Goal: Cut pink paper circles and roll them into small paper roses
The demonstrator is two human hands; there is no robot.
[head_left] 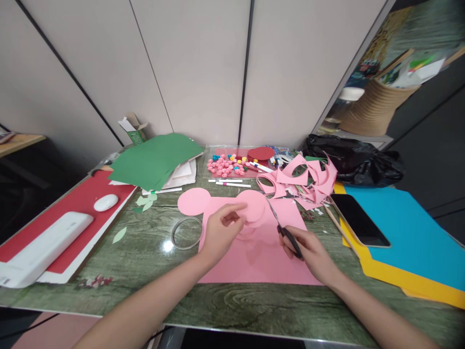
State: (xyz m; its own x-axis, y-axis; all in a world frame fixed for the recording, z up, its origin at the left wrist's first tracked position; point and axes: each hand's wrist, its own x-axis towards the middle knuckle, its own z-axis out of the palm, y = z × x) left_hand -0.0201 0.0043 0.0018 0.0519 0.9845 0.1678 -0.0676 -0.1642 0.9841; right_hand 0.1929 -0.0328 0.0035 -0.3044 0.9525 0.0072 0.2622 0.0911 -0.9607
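Observation:
Between the fingers of my left hand (224, 227) is the edge of a pink paper circle (253, 206), held above the table. My right hand (308, 249) grips black-handled scissors (290, 240), their blades pointing up and left beside the circle's right edge. Beneath both hands lies a large pink paper sheet (250, 264). Another pink circle (193, 201) overlaps the sheet's upper left corner. A ring-shaped roll of tape (174, 235) rests just left of my left hand.
Pink paper offcuts (316, 179) are heaped at the back right, near a clear tray (214, 151) of small coloured pieces. Green paper (148, 160) lies back left. A phone (359, 220) sits on blue paper (410, 228) at right; a white device (47, 247) is at left.

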